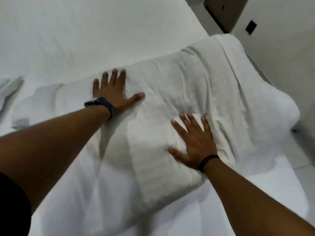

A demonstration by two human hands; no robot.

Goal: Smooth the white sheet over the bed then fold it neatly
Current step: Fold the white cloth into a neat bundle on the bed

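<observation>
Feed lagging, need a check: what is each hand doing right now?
Left hand: open, palm flat on the folded white fabric sheet, no grip.
Right hand: open, flat on it too.

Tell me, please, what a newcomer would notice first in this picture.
Two bare hands pressed flat, fingers spread, on a folded white sheet in mid-frame: the left hand farther away, the right hand nearer. Each wrist wears a dark band, and the white bed fills the rest.

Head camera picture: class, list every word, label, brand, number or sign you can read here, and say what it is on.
None can be read.
Dark band on the left wrist: no lettering legible.
Thin band on the right wrist: no text visible.
White sheet: plain.
</observation>
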